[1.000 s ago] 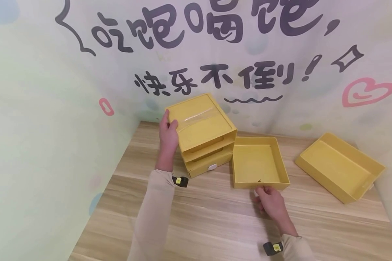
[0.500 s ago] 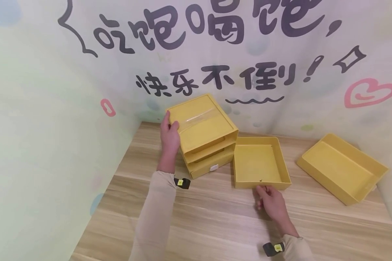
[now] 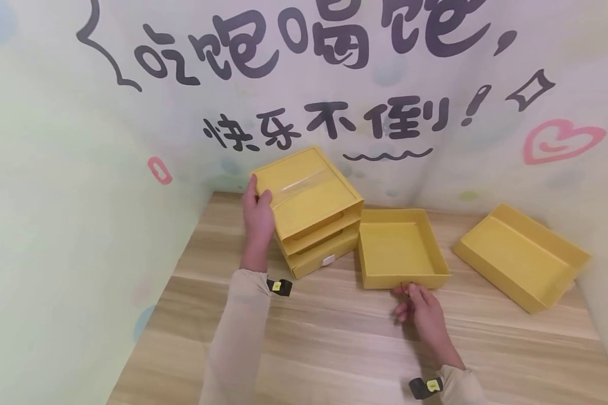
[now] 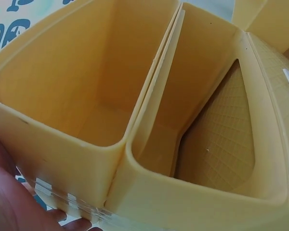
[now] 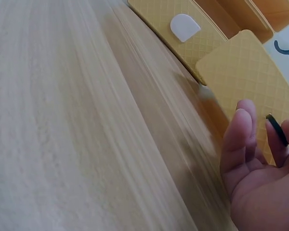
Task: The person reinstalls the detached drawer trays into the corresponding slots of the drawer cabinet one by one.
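My left hand (image 3: 258,216) rests along the left side of a yellow drawer unit (image 3: 309,188), its fingers and thumb near the top edge. The unit has two bare slots above one pushed-in bottom drawer (image 3: 324,259). In the left wrist view, fingertips touch the wall beside clear tape (image 4: 82,204). Just right of the unit lies a pulled-out yellow drawer (image 3: 402,247). Right before its front panel, my right hand (image 3: 425,315) pinches a small, thin dark piece (image 5: 277,130) between thumb and index finger; its kind is unclear. The other fingers are loosely curled.
Another yellow drawer (image 3: 524,256) lies angled at the right, near the side wall. A white tab (image 5: 184,27) sits on the bottom drawer's front. Behind the wood-grain table (image 3: 334,349) stands a white wall (image 3: 466,180) with dark lettering.
The dark speck at the drawer's front wall no longer shows there. My right hand has shifted slightly and a dark piece now shows in its pinch. The left hand stays on the unit.
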A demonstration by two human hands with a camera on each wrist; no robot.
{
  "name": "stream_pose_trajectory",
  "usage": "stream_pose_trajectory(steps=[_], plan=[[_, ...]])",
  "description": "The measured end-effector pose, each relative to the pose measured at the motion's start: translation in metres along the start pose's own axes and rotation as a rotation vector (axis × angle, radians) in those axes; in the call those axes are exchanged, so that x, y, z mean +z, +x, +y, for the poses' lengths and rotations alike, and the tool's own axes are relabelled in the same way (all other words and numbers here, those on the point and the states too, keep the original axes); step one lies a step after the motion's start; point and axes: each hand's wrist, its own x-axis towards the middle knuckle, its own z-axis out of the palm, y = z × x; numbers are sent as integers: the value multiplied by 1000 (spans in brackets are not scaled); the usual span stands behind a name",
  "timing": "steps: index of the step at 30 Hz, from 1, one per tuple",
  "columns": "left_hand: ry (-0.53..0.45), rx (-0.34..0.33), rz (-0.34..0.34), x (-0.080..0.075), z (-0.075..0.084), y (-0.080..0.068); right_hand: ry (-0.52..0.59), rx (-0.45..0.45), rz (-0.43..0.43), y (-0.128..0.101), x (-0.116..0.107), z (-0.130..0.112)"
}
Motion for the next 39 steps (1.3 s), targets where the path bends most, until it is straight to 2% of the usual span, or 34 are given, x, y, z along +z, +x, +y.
stream_pose_trajectory(steps=[5,11,17,23,26,29,35,39], plan=[[51,12,40,6,1,-3,-1,-47,15,-1,-9,-7],[96,-4,98,6,0,-12,-21,-61,40,-5,-13,-10],[207,4,159,12,2,-20,-44,-98,42,-8,-19,-12],[288,111,275,25,0,-26,-40,-132,39,-10,-28,-16],[295,159,308,29,0,-28,-20,-142,51,-11,-31,-17],[290,182,310,30,-1,-30,3,-156,78,-13,-34,-18],[219,162,311,34,-5,-31,104,-175,158,-16,-37,-20],[209,150,308,35,-6,-31,193,-196,210,-18,-33,-23]])
